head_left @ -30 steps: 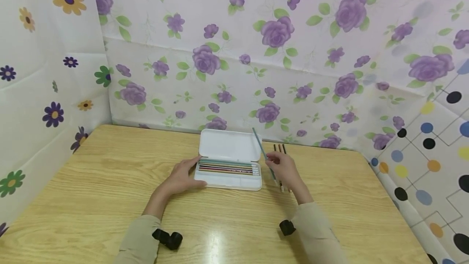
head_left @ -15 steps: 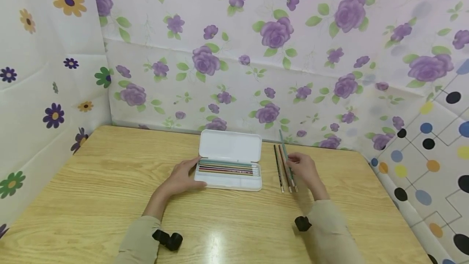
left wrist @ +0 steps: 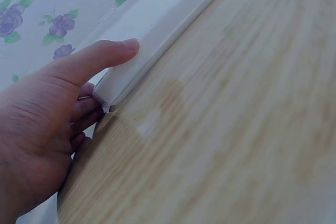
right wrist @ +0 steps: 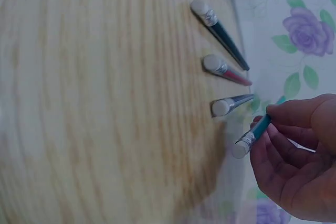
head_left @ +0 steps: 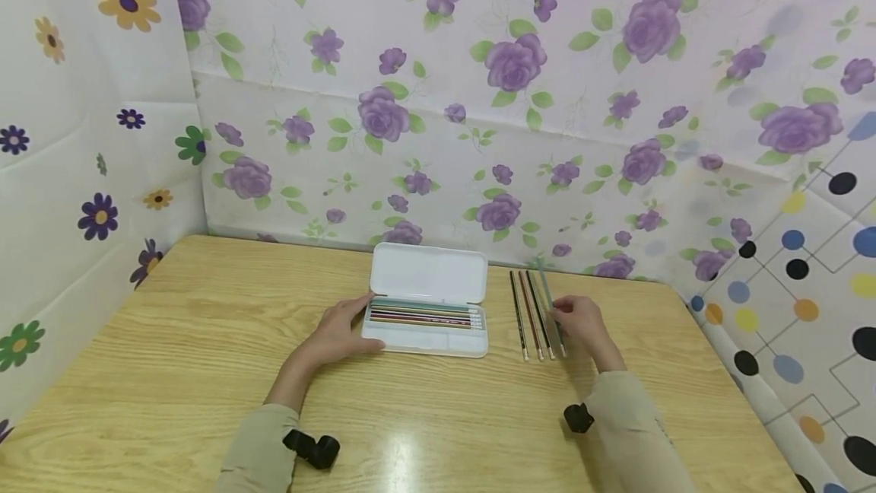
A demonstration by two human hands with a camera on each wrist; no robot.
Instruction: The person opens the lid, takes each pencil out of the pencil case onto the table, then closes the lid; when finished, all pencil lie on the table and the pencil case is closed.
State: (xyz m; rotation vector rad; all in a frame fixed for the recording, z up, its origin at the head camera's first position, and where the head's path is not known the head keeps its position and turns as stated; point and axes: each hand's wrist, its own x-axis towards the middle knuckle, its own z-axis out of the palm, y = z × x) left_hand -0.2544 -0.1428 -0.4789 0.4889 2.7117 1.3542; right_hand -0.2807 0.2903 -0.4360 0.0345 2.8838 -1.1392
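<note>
My right hand (head_left: pixel 580 322) pinches a teal pencil (head_left: pixel 545 289) between thumb and fingers, its white eraser end pointing toward me. In the right wrist view the thumb presses the pencil's shaft (right wrist: pixel 262 124) just past the metal band. To its left lie a dark green pencil (head_left: pixel 518 314), a red pencil (head_left: pixel 530 310) and a black pencil (head_left: pixel 540 316), side by side on the table. My left hand (head_left: pixel 340 332) grips the left end of an open white pencil case (head_left: pixel 414 338), thumb (left wrist: pixel 113 53) on its front wall. Several coloured pencils (head_left: pixel 424 316) lie inside the case.
The case's lid (head_left: pixel 427 272) stands raised at the back, near the table's far edge. A flowered cloth wall (head_left: pixel 438 173) rises behind the wooden table (head_left: pixel 226 310). Black wrist cameras sit on both beige sleeves (head_left: pixel 256 447).
My right hand has carried the teal pencil rightward from beside the case, past the three lying pencils, and lowered it on their right. The left hand has stayed on the case.
</note>
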